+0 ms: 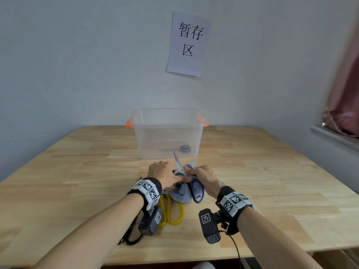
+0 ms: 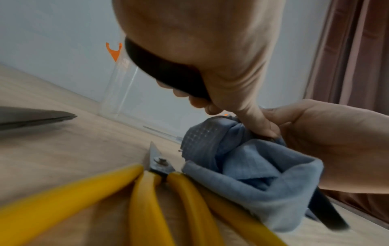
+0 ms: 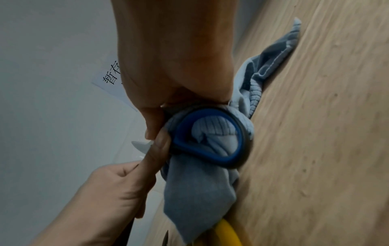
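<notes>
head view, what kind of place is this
Probably a makeshift tool-cleaning station: a wooden table, a paper sign reading 暂存区 (holding area) above a clear bin, and blue scissors held in a cloth.

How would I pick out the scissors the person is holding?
On the wooden table, look in front of the clear plastic bin, where the left hand and right hand meet. The scissors there are bundled in a blue-grey cloth, blades pointing toward the bin. Their handles are blue, unlike the yellow-handled pair by the left wrist and the dark-handled pair inside the bin.
</notes>
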Available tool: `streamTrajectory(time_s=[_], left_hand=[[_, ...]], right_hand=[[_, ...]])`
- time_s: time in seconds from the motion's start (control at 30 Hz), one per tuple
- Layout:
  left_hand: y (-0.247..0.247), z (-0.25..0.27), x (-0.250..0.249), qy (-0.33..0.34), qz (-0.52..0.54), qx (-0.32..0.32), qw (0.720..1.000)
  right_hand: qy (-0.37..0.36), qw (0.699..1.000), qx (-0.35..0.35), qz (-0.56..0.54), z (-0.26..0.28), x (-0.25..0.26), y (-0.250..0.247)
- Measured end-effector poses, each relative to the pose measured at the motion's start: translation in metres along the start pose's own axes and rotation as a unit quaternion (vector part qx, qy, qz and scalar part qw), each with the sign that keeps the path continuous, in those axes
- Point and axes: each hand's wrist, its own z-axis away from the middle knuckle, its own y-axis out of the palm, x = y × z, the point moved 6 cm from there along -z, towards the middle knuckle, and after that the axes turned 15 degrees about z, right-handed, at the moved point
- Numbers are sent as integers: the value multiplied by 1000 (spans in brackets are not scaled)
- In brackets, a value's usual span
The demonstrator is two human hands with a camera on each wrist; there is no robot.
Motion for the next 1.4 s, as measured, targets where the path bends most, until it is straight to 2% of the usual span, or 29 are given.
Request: streamTrajectory(time_s=[0.23, 0.33, 0.5, 0.67, 0.83, 1.2, 1.4], left_hand=[[-3, 5, -9, 3, -17, -8, 1000], [-2, 3, -5, -7, -14, -2, 1000], [-2, -3, 0, -4, -8, 0, 1000], [-2, 5, -9, -3, -15, -7, 1000], [-4, 9, -10, -5, -9, -1, 1000], [-9, 10, -7, -15, -3, 1, 1000], [-7, 10, -4, 7, -2, -2, 1000]], right_hand=[[-16, 996, -80, -28, -9, 2, -10], [-17, 996, -76, -50, -8, 0, -7], [-4, 999, -33, -6, -1, -4, 0], [-13, 997, -64, -51, -6, 2, -7], [-13, 994, -103, -37, -10, 0, -11], [-22, 993, -119, -17, -16, 6, -11], [-29, 991, -125, -33, -17, 3, -12]])
